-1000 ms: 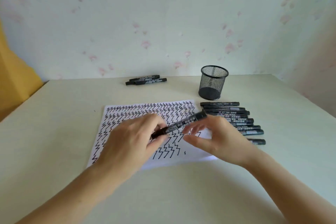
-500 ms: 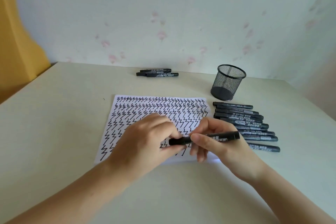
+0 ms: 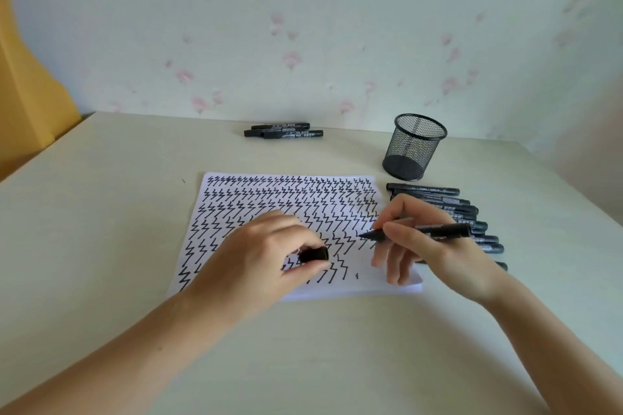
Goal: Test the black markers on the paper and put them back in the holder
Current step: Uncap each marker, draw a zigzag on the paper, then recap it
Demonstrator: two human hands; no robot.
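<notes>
Right now the right hand (image 3: pixel 435 246) pinches an uncapped marker (image 3: pixel 435 232) between thumb and forefinger, its tip just beyond the fingers (image 3: pixel 397 231), over the zigzag-covered paper (image 3: pixel 269 199); contact cannot be told. The left hand (image 3: pixel 266 256) curls its fingers round the cap (image 3: pixel 314 253), partly hidden. Behind the right fingers a row of markers (image 3: pixel 438 194) lies half covered, near the mesh holder (image 3: pixel 416 146) on the bench (image 3: pixel 101 212).

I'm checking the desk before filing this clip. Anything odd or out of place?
One thing: the mesh holder stands upright but has no markers in it. A row of markers lies beside the paper, and a few more near the wall. Nothing looks spilled or damaged.
</notes>
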